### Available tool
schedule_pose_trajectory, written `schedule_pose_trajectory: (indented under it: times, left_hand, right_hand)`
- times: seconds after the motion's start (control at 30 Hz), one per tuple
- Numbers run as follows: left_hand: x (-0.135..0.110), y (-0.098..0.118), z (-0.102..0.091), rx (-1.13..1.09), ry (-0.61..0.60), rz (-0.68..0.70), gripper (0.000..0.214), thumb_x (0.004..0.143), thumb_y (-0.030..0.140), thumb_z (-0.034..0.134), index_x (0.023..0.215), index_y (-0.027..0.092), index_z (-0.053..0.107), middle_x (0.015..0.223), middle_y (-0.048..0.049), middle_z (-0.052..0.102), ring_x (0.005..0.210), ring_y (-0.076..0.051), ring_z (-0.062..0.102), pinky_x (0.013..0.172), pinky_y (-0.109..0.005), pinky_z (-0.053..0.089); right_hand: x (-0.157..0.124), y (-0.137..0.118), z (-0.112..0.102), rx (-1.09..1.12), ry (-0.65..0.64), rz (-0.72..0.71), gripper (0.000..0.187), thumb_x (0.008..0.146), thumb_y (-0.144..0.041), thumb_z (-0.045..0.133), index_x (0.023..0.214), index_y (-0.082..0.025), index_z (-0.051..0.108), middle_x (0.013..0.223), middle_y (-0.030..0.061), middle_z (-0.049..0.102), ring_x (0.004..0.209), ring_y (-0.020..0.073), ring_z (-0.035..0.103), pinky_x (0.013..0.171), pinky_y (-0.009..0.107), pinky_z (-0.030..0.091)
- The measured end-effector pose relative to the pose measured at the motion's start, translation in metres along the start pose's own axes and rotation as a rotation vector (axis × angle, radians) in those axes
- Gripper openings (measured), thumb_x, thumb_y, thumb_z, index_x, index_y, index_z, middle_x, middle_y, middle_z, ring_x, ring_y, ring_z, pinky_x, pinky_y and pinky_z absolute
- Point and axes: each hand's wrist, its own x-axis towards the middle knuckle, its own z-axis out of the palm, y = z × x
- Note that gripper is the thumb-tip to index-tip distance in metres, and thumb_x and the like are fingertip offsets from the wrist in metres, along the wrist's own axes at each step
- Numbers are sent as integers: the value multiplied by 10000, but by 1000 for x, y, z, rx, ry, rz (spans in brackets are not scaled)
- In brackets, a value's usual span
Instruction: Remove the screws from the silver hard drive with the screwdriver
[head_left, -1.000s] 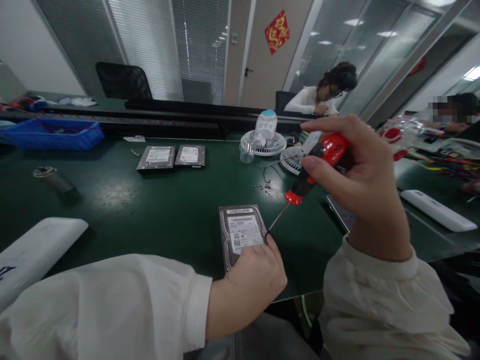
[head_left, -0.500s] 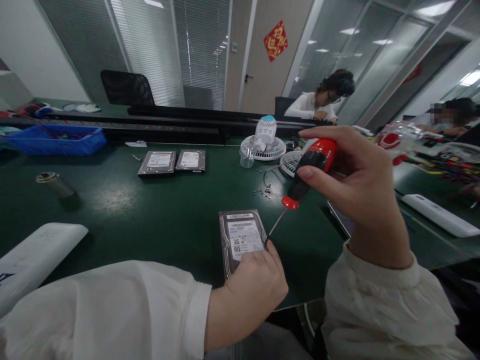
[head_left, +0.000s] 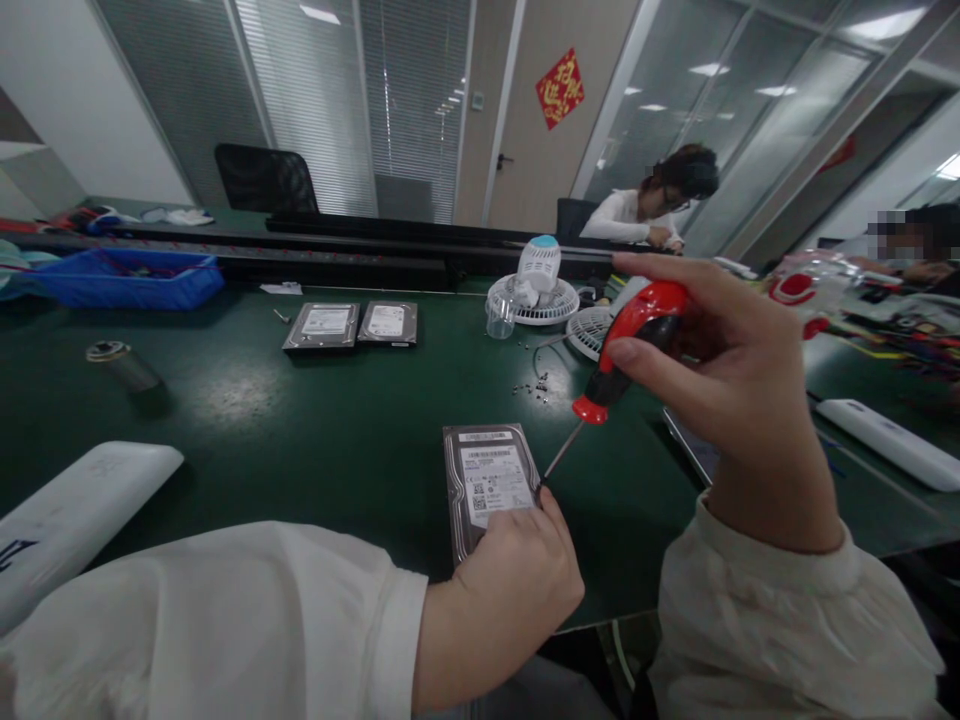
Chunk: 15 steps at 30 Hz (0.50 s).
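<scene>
A silver hard drive (head_left: 454, 480) with a white label lies on the green table in front of me. My left hand (head_left: 525, 565) rests over its lower right part with curled fingers, gripping the drive's edge. The fingertips there meet the tip of a screwdriver (head_left: 592, 408), and what lies right at the tip is too small to make out. My right hand (head_left: 724, 360) is closed around the red and black screwdriver handle, thumb in front and index finger stretched along the top. The shaft slants down left to the drive's right edge.
Loose screws (head_left: 536, 388) are scattered beyond the drive. Two more hard drives (head_left: 322, 325) lie further back, near a blue tray (head_left: 127, 280). White fan parts (head_left: 540, 270), a metal cylinder (head_left: 124, 365) and a white casing (head_left: 90, 500) also lie around. Two people sit across the table.
The screwdriver handle has turned in my right hand, showing more red on its left side. My left hand stays on the hard drive. The whole view has shifted slightly.
</scene>
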Motion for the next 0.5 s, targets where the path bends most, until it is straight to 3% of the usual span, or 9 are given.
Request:
schedule_pose_trajectory:
  times: [0.2,0.4,0.5]
  left_hand:
    - [-1,0,0,20,-4,-1,496,841,322,667,1166,-52,690,662,-99,630,501,-168,568,428,-268,413]
    - [0,1,1,11,13,-8,496,827,327,679,1151,-48,699,655,-96,623,509,-170,570,430,-267,413]
    - [-1,2,3,13,6,-4,499,839,333,666,1161,-47,693,667,-104,630,514,-174,574,434,-274,418]
  right_hand:
    - [0,3,-2,85,-55,20,519,813,-300,628,1332,-301,619,912,-4,608,652,96,474,533,234,371]
    - [0,3,2,66,11,25,492,757,-312,750,1244,-301,683,788,-20,580,584,71,431,466,204,312]
    - [-1,2,1,84,42,48,434,770,-285,707,1203,-293,709,758,-21,565,567,68,407,466,209,304]
